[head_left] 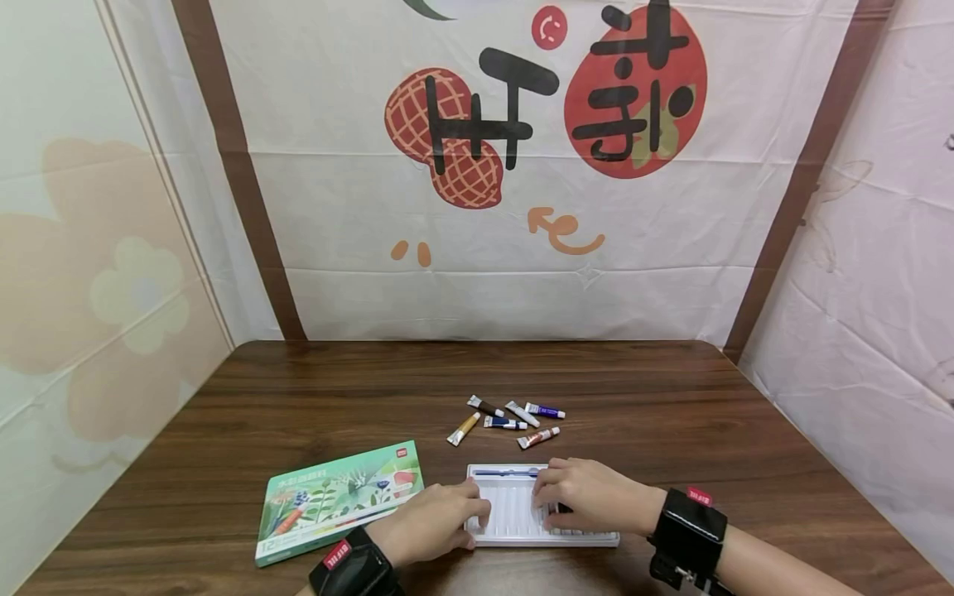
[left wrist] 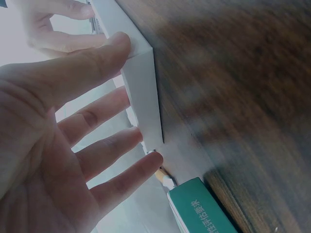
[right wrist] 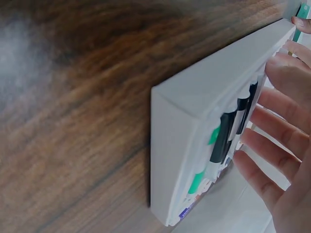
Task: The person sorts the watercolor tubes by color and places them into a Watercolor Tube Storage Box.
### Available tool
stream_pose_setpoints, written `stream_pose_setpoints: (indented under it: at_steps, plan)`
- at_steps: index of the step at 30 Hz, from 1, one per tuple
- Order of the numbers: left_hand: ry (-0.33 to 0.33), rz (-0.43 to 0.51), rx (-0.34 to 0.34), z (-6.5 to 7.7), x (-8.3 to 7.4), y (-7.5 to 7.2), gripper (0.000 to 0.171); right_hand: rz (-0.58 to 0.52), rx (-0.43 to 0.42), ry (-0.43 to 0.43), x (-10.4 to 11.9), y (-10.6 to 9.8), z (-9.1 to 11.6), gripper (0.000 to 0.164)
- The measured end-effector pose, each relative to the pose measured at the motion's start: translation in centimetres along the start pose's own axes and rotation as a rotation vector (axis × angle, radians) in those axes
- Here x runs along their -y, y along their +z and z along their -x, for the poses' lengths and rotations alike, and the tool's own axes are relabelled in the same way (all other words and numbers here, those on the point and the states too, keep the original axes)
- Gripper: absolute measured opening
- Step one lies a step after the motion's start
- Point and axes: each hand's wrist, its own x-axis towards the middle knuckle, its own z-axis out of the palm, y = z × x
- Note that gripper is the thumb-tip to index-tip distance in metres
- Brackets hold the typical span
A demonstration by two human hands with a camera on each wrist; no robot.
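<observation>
A white plastic tray (head_left: 510, 501) lies at the near middle of the table, with long grooves in its left part. My left hand (head_left: 447, 515) holds its left end, thumb at the near corner and fingers over the side wall. Over the middle of the tray is my right hand (head_left: 585, 495), its fingers spread and slightly bent in the right wrist view. Right beside those fingertips, paint tubes (right wrist: 226, 133) with black, white and green parts lie in the tray's right part. A slim blue paintbrush (head_left: 507, 473) sits in the far groove. The right palm hides some of the tray.
Beyond the tray several loose paint tubes lie scattered, among them a gold one (head_left: 464, 429), a purple one (head_left: 546, 410) and a copper-brown one (head_left: 538, 438). To the left, a green illustrated box (head_left: 339, 497) lies flat, partly under my left forearm. A printed cloth (head_left: 492, 298) hangs behind the table.
</observation>
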Motion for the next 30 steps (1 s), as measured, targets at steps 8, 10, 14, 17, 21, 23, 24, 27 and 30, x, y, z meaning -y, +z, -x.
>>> stream_pose_setpoints:
  at_steps: [8,10,14,17,21,23,24,27,30]
  plan:
    - [0.008,-0.004,-0.012,0.2,0.2,0.3,0.018,-0.073,0.044,0.019,-0.4,0.1,-0.3,0.018]
    - [0.009,-0.006,-0.014,0.3,0.2,0.3,0.018,-0.102,0.032,0.013,-0.7,0.2,-0.5,0.018]
    - [0.011,-0.022,-0.030,0.5,0.1,0.3,0.019,-0.117,-0.047,0.019,-1.9,0.4,-1.6,0.012]
    - [0.006,-0.036,-0.033,0.6,0.2,0.3,0.020,-0.081,-0.102,0.052,-3.6,0.4,-3.1,0.008]
    - [0.001,-0.036,-0.033,0.7,0.4,0.4,0.020,0.078,-0.072,0.114,-6.9,0.7,-5.3,0.019]
    - [0.002,-0.033,-0.037,0.6,0.5,0.5,0.019,0.138,-0.013,0.156,-8.3,1.1,-6.2,0.026]
    - [0.003,-0.031,-0.038,0.6,0.5,0.5,0.019,0.160,0.025,0.171,-9.0,1.4,-6.5,0.029]
    - [0.008,-0.028,-0.042,0.4,0.5,0.6,0.018,0.175,0.119,0.209,-10.3,2.2,-7.1,0.032]
    - [0.013,-0.033,-0.045,0.3,0.5,0.6,0.018,0.197,0.154,0.211,-10.9,2.9,-7.6,0.028]
